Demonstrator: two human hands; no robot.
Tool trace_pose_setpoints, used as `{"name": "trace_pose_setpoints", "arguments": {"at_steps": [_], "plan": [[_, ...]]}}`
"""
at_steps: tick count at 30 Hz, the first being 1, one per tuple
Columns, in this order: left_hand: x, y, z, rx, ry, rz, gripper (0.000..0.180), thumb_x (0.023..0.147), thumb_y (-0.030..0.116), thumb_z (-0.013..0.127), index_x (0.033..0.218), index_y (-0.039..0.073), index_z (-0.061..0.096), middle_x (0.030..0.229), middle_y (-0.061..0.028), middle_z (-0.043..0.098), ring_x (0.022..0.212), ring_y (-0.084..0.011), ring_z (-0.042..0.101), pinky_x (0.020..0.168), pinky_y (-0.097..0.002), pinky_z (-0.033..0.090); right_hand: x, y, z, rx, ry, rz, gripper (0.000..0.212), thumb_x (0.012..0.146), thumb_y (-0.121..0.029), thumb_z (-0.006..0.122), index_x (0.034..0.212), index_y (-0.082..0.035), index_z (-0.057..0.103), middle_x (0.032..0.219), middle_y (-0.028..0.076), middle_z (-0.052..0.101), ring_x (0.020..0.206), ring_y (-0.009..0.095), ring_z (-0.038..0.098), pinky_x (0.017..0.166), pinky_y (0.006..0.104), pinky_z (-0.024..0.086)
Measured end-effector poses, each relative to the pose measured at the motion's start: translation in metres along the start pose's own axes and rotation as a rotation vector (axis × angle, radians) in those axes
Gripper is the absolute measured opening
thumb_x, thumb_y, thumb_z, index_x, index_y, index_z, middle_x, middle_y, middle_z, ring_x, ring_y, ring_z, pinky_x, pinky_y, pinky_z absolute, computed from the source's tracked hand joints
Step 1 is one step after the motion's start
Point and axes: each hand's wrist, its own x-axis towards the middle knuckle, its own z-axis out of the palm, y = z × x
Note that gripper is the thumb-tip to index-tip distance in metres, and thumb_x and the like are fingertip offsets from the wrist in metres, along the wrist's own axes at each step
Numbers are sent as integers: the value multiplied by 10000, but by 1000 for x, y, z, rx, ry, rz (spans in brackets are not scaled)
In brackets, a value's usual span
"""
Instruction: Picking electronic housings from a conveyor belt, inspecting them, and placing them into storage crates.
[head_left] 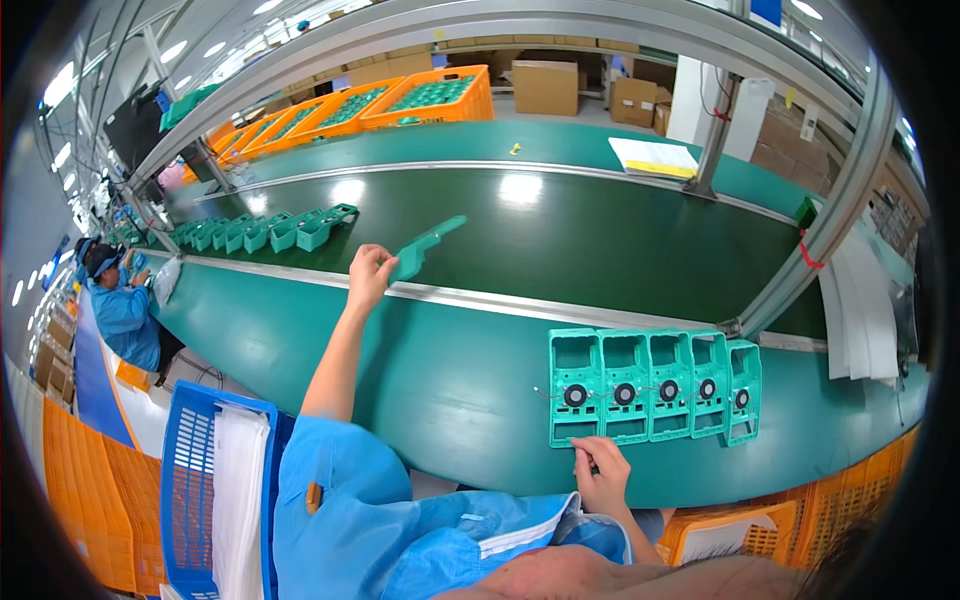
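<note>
My left hand (370, 277) reaches out to the near edge of the conveyor belt, fingers closed on a thin green plastic housing (428, 247). That housing is seen almost edge-on, tilted up to the right above the belt. Nearer to me, several green plastic housings with small round black fans (624, 394) stand in a side-by-side row on the green worktop. My right hand (600, 474) is at the row's left end, thumb and forefinger pinched at the lower edge of the leftmost housing (573, 432). A short wire sticks out from that housing's left side.
A line of green housings (283, 232) lies on the dark belt (600, 240) at left. Orange crates (425, 98) filled with green parts stand beyond. Papers (653, 157) lie at far right. Metal posts (722, 135) frame the bench. A blue basket (190, 480) is at lower left; a co-worker (125, 310) sits left.
</note>
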Motion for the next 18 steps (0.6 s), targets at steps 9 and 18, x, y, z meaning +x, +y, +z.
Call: {"name": "trace_pose_setpoints", "arguments": {"at_steps": [9,18], "plan": [[-68,157,-74,-450,-500,400,106,751,31,731,795,23,634,1185,-107,519,659,-150,546,587,-271,464,47,-24,-25,579,-106,453,267,972,-115,510,1194,17,576,1022,119,629,606,95,579,472,190,440],[-94,196,-78,-379,-507,580,202,648,65,795,813,65,679,1204,-117,535,696,-149,576,563,-275,475,54,-20,-48,670,-334,503,311,975,-116,515,1247,32,553,903,97,672,564,56,490,493,183,402]]}}
